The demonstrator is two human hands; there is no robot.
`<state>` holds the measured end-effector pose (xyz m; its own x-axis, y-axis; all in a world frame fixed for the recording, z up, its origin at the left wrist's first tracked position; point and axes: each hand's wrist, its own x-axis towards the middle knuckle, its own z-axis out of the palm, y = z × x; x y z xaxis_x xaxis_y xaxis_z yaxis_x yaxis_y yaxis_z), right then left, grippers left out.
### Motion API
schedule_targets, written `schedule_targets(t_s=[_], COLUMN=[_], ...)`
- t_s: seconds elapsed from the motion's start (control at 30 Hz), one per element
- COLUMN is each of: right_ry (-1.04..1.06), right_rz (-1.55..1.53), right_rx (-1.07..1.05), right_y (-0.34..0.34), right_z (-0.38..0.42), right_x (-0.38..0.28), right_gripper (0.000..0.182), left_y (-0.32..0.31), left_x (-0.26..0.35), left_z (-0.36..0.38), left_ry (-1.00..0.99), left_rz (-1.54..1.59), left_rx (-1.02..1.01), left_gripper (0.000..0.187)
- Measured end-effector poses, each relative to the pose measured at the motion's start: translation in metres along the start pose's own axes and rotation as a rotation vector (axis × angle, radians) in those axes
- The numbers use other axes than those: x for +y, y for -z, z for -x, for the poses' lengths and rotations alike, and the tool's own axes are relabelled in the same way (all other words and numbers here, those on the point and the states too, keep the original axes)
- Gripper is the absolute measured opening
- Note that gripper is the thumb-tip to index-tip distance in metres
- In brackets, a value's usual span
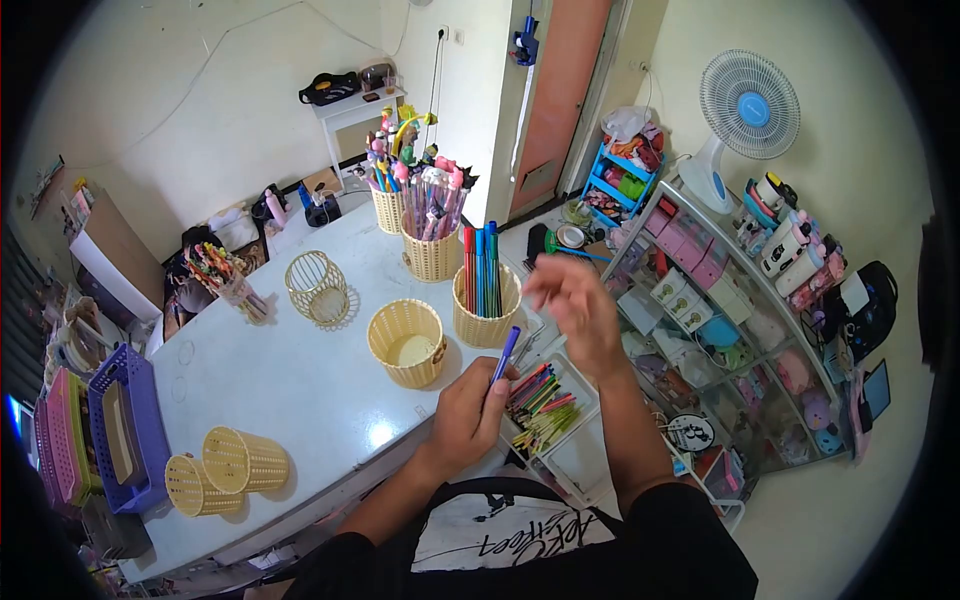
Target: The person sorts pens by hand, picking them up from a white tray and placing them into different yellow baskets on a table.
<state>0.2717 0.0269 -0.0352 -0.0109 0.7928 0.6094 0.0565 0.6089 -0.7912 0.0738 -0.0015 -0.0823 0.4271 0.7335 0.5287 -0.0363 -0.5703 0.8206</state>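
My left hand (466,412) is closed around a blue-purple felt-tip pen (508,350), which points up and slightly right. My right hand (578,308) is raised to the right of it, fingers loosely bent and apart, with nothing visible in them. Just beyond both hands stands a cream woven basket (486,326) holding upright felt-tip pens (482,268) in red, blue and green groups. Below my hands, a white tray (578,462) contains many loose colored pens (545,405). A second cream basket (406,345) stands left of the pen basket, its bottom visible.
Farther back, two baskets hold character-topped pens (436,195). An open-weave basket (318,290) and a clear cup of patterned pens (240,290) stand to the left. Two more cream baskets (245,462) and a purple bin (128,430) are at the table's left. A glass shelf (720,330) is at right.
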Motion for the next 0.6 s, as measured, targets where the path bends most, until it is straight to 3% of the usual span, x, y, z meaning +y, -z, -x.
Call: schedule_targets(t_s=[0.07,0.13,0.23,0.27,0.3,0.33,0.37,0.4,0.47,0.5,0.57,0.6], right_ry=[0.005,0.015,-0.045,-0.045,-0.044,0.021,0.084,0.080,0.287,0.289,0.385,0.388], right_rz=[0.110,0.223,0.145,0.088,0.030,0.100,0.169,0.171,0.272,0.273,0.655,0.656], right_rx=[-0.116,-0.232,-0.122,0.012,0.144,0.248,0.351,0.349,0.390,0.388,0.094,0.092], right_y=[-0.008,-0.013,-0.017,-0.011,-0.005,0.002,0.008,0.011,0.016,0.017,0.016,0.013], right_z=[0.014,0.021,0.019,0.012,0.003,-0.008,-0.021,-0.031,-0.049,-0.054,-0.059,-0.058], right_x=[-0.018,-0.022,-0.021,-0.025,-0.028,-0.037,-0.043,-0.041,-0.031,-0.024,-0.005,0.003], right_gripper=[0.044,0.044,0.043,0.042,0.041,0.041,0.041,0.041,0.038,0.038,0.036,0.036], left_y=[-0.002,-0.007,-0.008,-0.007,-0.006,-0.006,-0.006,-0.007,-0.009,-0.010,-0.012,-0.012], left_x=[-0.001,-0.001,-0.009,-0.009,-0.006,-0.005,-0.006,-0.007,-0.009,-0.011,-0.011,-0.010], left_z=[-0.003,-0.009,-0.008,-0.009,-0.011,-0.013,-0.016,-0.018,-0.019,-0.019,-0.018,-0.018], left_ry=[0.057,-0.014,0.007,0.004,0.025,0.048,0.049,0.051,0.053,0.042,0.030,0.037], left_rz=[0.031,0.003,0.016,0.019,-0.056,-0.130,-0.126,-0.207,-0.287,-0.285,-0.282,-0.278], left_rx=[-0.026,0.077,0.062,0.062,0.066,0.072,0.074,0.047,0.022,0.046,0.070,0.072], left_gripper=[0.019,0.013,0.024,0.024,0.036,0.050,0.050,0.059,0.068,0.068,0.068,0.068])
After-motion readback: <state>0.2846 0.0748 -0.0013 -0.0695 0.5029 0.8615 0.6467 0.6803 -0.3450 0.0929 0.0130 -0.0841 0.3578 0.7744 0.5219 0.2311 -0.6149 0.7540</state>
